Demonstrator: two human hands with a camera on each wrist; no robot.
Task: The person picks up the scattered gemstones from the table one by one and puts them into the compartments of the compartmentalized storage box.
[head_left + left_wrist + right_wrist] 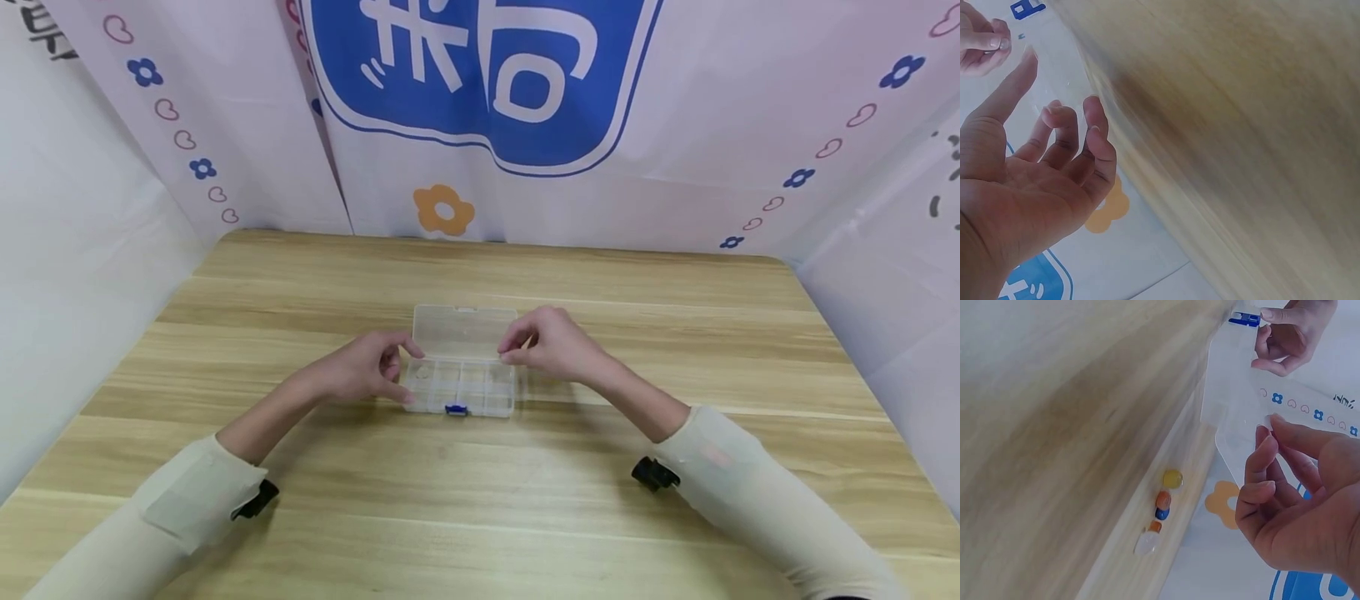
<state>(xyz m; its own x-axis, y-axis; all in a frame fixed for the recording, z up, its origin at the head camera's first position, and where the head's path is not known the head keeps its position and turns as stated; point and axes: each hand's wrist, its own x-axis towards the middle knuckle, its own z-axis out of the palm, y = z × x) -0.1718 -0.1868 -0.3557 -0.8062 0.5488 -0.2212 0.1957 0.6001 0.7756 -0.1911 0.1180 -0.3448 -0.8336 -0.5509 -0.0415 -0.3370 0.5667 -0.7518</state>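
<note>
A clear compartment box with a blue latch lies with its lid raised. My left hand grips its left end, thumb at the front corner and index finger at the back. Inside the back left compartment is a small clear round piece. Above the box's back right corner, my right hand pinches a small clear thing, visible between its fingertips in the left wrist view. Its other fingers are curled.
In the right wrist view, small pieces lie in a row on the table: a yellow one, an orange one, a blue one and a whitish one. A printed cloth hangs behind the table.
</note>
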